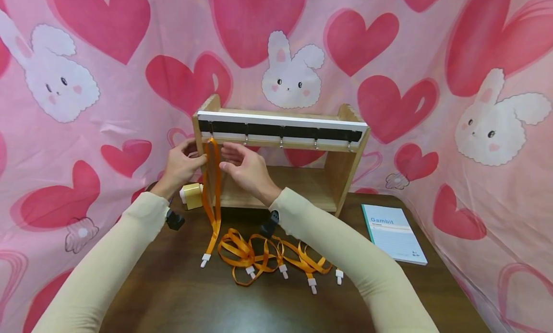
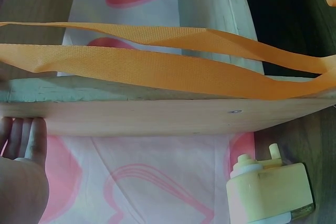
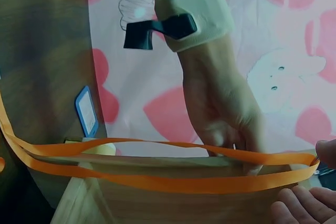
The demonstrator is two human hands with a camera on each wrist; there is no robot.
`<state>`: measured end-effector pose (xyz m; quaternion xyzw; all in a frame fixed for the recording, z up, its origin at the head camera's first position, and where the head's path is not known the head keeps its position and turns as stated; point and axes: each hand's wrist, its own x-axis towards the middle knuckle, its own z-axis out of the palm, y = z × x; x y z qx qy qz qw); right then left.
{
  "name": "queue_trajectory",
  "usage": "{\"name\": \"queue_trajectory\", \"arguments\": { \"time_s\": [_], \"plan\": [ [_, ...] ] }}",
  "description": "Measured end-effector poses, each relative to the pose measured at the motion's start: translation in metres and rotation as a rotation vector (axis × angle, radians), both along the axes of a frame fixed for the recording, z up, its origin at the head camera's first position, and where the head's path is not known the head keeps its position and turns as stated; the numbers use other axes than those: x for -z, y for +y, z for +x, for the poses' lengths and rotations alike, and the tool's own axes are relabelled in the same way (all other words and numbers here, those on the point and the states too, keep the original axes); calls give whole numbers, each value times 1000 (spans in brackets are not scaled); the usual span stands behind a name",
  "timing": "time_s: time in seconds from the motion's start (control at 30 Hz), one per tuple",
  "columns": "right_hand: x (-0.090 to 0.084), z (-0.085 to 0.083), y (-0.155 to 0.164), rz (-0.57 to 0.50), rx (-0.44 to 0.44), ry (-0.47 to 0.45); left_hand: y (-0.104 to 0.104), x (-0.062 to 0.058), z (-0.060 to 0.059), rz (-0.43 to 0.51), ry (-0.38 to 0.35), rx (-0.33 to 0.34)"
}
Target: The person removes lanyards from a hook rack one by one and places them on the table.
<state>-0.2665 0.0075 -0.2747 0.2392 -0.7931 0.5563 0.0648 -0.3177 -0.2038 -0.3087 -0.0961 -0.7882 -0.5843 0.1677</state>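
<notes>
An orange lanyard (image 1: 218, 189) hangs from the leftmost metal hook of a small wooden shelf (image 1: 330, 179), its white clip (image 1: 205, 260) at the bottom. My left hand (image 1: 179, 165) rests against the shelf's left side panel; in the left wrist view its fingers (image 2: 35, 140) lie straight on the wood. To the right of the lanyard's upper part is my right hand (image 1: 252, 172), fingers extended and holding nothing. In the right wrist view, the lanyard's loop (image 3: 157, 183) passes close to the right fingertips (image 3: 302, 203); contact there is unclear.
Several orange lanyards (image 1: 242, 249) lie tangled on the dark table (image 1: 173, 294) before the shelf. More hooks (image 1: 282, 137) line the black strip. A yellow bottle (image 1: 193, 195) stands left of the shelf, and a notebook (image 1: 390, 232) lies to the right. Heart-patterned cloth (image 1: 186, 26) hangs behind.
</notes>
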Motion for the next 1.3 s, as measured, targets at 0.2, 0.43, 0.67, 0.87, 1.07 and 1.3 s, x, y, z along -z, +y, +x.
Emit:
{"name": "queue_trajectory", "arguments": {
  "time_s": [0.2,0.43,0.67,0.87,1.07,1.3],
  "plan": [
    [-4,-8,-11,12,45,40,2,1,-1,56,58,19],
    [-4,-10,-29,-46,104,17,2,1,0,13,28,-4],
    [0,-10,-49,-177,155,-34,0,0,0,-1,15,-9],
    [1,-9,-59,-237,217,-76,0,1,-1,42,42,9],
    [0,-11,-63,-209,283,-56,0,1,-1,52,36,8],
    [5,-12,-62,-191,310,-53,1,2,-1,36,20,16]
  ]
}}
